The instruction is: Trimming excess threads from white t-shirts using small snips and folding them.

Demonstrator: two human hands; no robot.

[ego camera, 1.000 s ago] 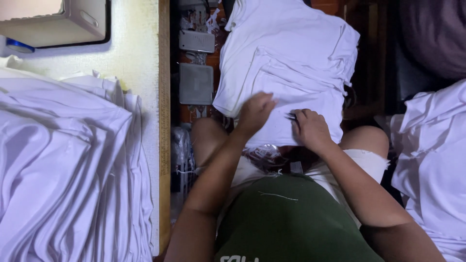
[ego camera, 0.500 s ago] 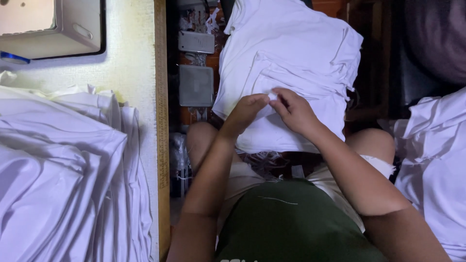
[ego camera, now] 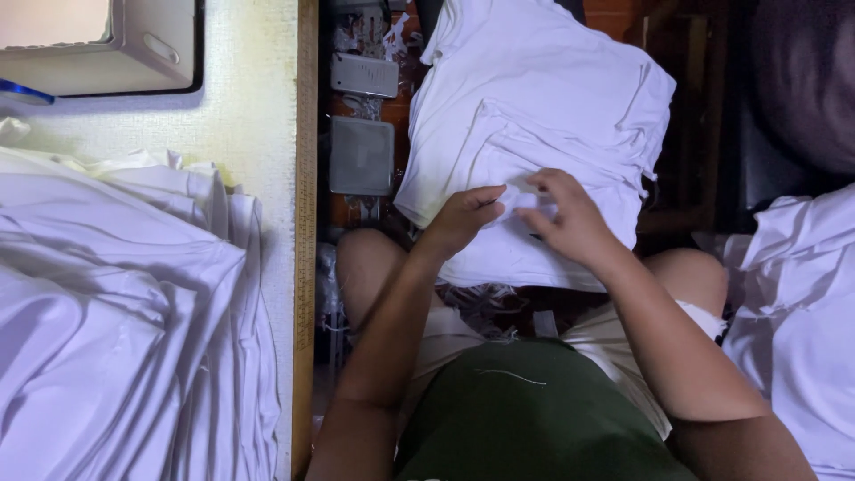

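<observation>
**Hands pinch a fold of white cloth on the lap**

Hands meet over a white garment that lies spread across the person's knees, its far edge hanging away from the body. The left hand comes in from the near side with fingers curled, thumb and fingertips closed on a small raised fold of the fabric. The right hand grips the same fold from the other side, fingers bent narrow over it, so the two hands almost touch. Whether anything besides cloth sits between the fingers cannot be told.

Both bare knees show under the garment's near edge, and a dark green shirt fills the bottom of the view.

To the left stands a pale table with a wooden edge. A large heap of white cloth covers most of it, and a beige box sits at its far corner. Another pile of white fabric lies at the right, well apart from the hands. Grey boxes and loose scraps lie on the floor between the table and the knees.
</observation>
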